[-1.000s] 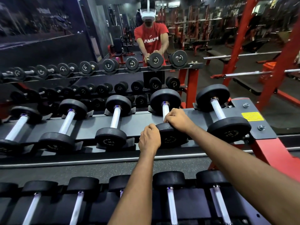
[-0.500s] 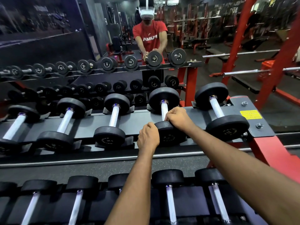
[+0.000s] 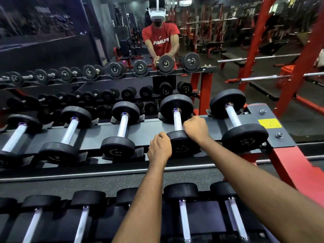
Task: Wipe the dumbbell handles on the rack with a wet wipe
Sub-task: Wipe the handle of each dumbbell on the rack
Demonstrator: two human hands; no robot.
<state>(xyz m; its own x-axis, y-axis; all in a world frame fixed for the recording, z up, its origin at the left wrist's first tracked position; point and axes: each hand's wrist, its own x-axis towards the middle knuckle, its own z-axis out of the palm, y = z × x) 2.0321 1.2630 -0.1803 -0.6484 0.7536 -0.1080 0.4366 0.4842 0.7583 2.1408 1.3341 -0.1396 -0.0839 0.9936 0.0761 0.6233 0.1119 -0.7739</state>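
Left grip and right grip both curl round the near head of one dumbbell on the rack.

A wall mirror faces me, showing red steel frames and a bench on the right. Dark speckled rubber floor lies below.

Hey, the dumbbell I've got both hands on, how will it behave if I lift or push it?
Probably heavy for its size: the dumbbell has thick, solid-looking heads, and both the left hand and right hand hold its near head. Its round heads would likely roll once off the cradles. The shiny metal grip may be slick.
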